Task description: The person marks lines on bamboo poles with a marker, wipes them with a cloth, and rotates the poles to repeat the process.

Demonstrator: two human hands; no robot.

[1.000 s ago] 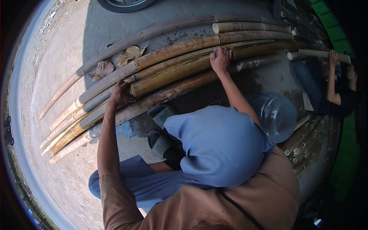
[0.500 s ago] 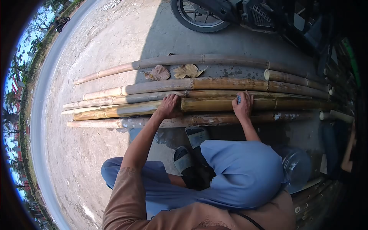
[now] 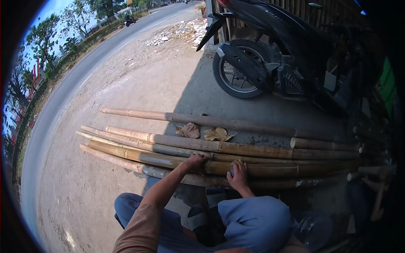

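A thick yellow-brown bamboo pole (image 3: 274,170) lies crosswise in front of my knees, among several other poles. Bent over its top, near the middle, my left hand (image 3: 195,162) grips it. Just to the right, my right hand (image 3: 239,174) presses a small blue-grey pad (image 3: 232,170) onto the same pole; most of the pad is hidden under the fingers. A mottled bamboo pole (image 3: 202,180) lies on the near side, and another bamboo pole (image 3: 253,150) on the far side.
Two dry leaves, one brown (image 3: 188,130) and one yellowish (image 3: 218,134), lie beyond the poles. A black motorbike (image 3: 291,63) stands behind them. Another person's arm (image 3: 377,198) shows at the right, near short bamboo pieces. A road (image 3: 99,55) runs along the left.
My right hand has slid left along the pole with the pad, closer to my left hand. The view has tilted up, showing more of the motorbike and road.
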